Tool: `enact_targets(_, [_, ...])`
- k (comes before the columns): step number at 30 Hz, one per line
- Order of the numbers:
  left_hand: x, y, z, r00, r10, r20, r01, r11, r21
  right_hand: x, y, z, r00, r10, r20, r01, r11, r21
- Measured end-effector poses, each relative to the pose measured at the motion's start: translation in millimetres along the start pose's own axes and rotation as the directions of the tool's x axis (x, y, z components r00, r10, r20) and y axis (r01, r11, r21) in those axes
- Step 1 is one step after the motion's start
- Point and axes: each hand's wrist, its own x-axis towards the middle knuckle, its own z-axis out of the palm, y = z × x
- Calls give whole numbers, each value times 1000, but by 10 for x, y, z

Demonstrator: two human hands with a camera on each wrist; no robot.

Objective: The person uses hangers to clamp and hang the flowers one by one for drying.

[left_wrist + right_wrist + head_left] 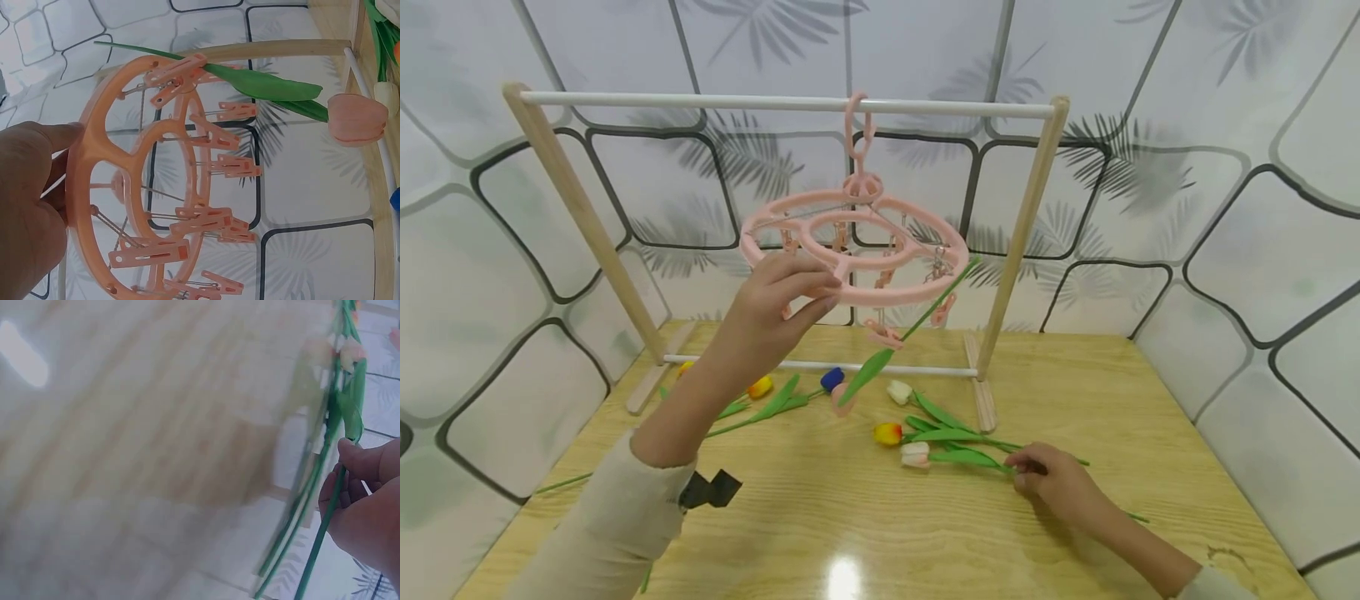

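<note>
**Steadying above, picking up below**

Holding the pink hanger (872, 263) with the left hand (775, 306), gripping its rim near 7 o'clock in the head view — with fingers closed to the rim's thickness and on no flower. Pinching the stem of the pale tulip (915, 454) with the right hand (1054, 486), with thumb and fingers brought together just below the leaf. To be found with its bloom towards 9 o'clock from that hand, on or just over the worktop (820, 508), close beside the orange-yellow tulip (887, 433).

Probably at the pick-up step, with one clipping already done, judging by the pink tulip (357, 120) tilted in a peg (883, 335) at the hanger's 5 o'clock.

Next, likely calls for lifting clear of the neighbouring stems, carrying up between 10 and 11 o'clock, then freeing the left fingers to squeeze open an unused peg (131, 255). Needs care — could drag other flowers along, or set the hanger swinging on the white bar (700, 102). Cannot judge the firmness of either grip from these views.
</note>
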Motion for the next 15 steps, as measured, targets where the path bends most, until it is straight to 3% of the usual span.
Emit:
enact_targets(9, [-71, 145, 10, 999, 19, -43, -18, 999, 30, 80, -119, -161, 998, -19, -55, 19, 1000, -3])
enact_targets(12, [-154, 250, 76, 997, 24, -71, -23, 1000, 12, 99, -189, -182, 998, -21, -58, 20, 1000, -4])
enact_targets(15, [-263, 363, 189, 998, 13, -61, -15, 999, -40, 118, -281, -184, 998, -29, -58, 30, 1000, 3])
